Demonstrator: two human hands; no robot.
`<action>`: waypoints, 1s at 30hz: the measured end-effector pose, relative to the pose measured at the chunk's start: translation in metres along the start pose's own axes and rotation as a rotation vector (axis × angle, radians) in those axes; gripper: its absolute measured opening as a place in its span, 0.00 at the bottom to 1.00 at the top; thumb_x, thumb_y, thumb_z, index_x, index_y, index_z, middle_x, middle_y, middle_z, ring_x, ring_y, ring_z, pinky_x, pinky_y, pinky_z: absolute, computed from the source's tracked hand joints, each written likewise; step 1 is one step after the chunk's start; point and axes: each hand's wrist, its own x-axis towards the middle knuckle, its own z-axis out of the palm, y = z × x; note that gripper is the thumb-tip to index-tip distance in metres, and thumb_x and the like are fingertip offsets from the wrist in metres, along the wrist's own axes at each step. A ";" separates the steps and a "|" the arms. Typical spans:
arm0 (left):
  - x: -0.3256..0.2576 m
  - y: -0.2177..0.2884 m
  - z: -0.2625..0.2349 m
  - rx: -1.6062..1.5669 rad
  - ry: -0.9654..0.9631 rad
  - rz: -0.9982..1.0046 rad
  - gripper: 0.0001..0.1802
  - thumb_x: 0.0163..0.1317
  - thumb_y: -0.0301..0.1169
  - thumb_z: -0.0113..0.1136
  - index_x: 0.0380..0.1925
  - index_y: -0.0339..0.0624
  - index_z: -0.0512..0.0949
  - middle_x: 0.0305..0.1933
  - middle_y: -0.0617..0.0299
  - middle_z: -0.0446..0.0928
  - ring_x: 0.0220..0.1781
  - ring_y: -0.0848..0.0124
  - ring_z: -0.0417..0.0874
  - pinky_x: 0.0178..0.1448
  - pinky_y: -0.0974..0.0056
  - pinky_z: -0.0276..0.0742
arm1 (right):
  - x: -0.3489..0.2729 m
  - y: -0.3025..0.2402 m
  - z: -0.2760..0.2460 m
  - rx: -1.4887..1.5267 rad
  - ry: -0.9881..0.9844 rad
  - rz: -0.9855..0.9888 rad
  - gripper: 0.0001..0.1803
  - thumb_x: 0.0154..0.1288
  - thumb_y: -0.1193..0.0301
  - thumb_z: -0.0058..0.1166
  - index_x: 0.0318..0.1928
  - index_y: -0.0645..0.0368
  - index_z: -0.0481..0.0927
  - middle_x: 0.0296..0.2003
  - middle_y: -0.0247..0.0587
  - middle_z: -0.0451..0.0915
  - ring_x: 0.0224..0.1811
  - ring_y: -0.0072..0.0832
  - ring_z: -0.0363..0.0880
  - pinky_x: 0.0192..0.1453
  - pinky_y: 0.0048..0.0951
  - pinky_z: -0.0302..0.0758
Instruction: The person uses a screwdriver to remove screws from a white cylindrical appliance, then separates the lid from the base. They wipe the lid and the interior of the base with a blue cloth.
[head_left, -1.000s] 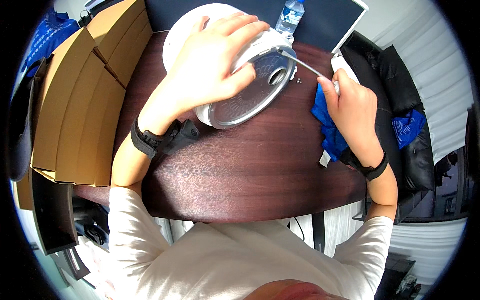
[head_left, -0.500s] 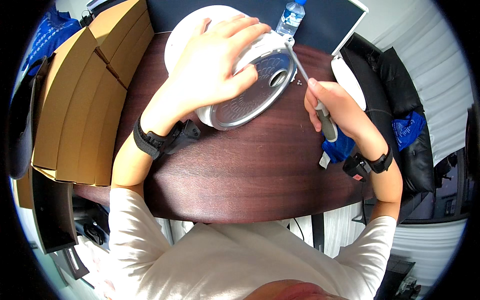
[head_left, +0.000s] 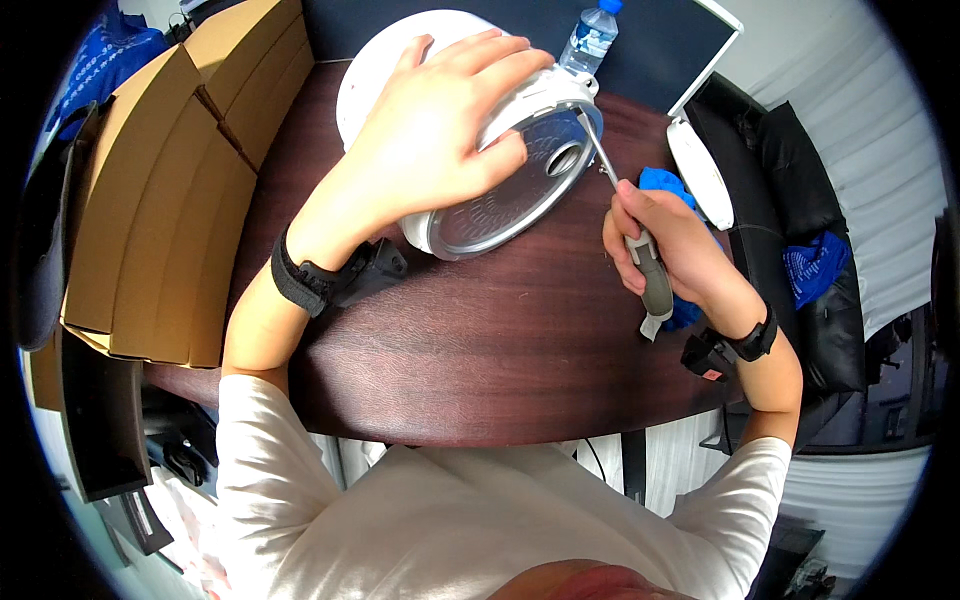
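Note:
A white, round appliance (head_left: 365,75), which looks like a rice cooker with its lid raised, stands at the far middle of the table. The lid's grey metal inner plate (head_left: 490,218) faces me and has an oval opening near its right side. My left hand (head_left: 450,120) lies spread over the lid, fingers across the white top and thumb reaching over the plate. In my right hand (head_left: 665,235) is a screwdriver (head_left: 655,285) with a grey handle, fingers wrapped round it. Its shaft points up and left, with the tip at the lid's upper right rim.
Brown cardboard boxes (head_left: 150,220) line the table's left side. A water bottle (head_left: 590,40) stands behind the appliance. A blue cloth or bag (head_left: 660,180) lies by my right hand, near a long white object (head_left: 700,175). A black sofa (head_left: 790,210) is beyond the table's right edge.
The screwdriver's tip has moved down and slightly right along the rim, and its handle now sits lower. My left hand remains on the lid. The view has shifted slightly.

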 end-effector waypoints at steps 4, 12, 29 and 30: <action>0.000 0.001 -0.002 0.024 -0.010 -0.004 0.36 0.53 0.39 0.56 0.65 0.45 0.73 0.68 0.47 0.73 0.72 0.50 0.70 0.74 0.41 0.59 | -0.002 -0.005 0.001 0.033 -0.024 0.021 0.24 0.84 0.56 0.34 0.27 0.53 0.64 0.20 0.38 0.72 0.12 0.21 0.67 0.18 0.22 0.69; 0.000 0.000 -0.001 0.022 0.001 -0.001 0.36 0.52 0.40 0.56 0.65 0.45 0.73 0.68 0.48 0.73 0.72 0.49 0.70 0.74 0.41 0.60 | -0.004 -0.004 0.002 0.091 -0.034 0.058 0.24 0.83 0.54 0.36 0.27 0.54 0.65 0.20 0.35 0.70 0.13 0.20 0.67 0.18 0.24 0.69; 0.000 -0.002 0.001 0.015 -0.017 0.005 0.36 0.52 0.39 0.56 0.66 0.46 0.72 0.69 0.48 0.72 0.73 0.49 0.69 0.75 0.38 0.57 | -0.006 -0.011 0.012 -0.039 0.033 0.032 0.25 0.82 0.53 0.37 0.27 0.55 0.67 0.20 0.33 0.70 0.13 0.20 0.68 0.16 0.24 0.67; 0.000 -0.003 0.001 0.008 -0.016 0.010 0.36 0.52 0.39 0.56 0.66 0.46 0.72 0.69 0.48 0.72 0.73 0.49 0.69 0.75 0.37 0.57 | -0.006 -0.013 0.014 -0.107 0.054 0.023 0.25 0.82 0.54 0.37 0.27 0.55 0.67 0.20 0.32 0.70 0.14 0.20 0.68 0.16 0.24 0.67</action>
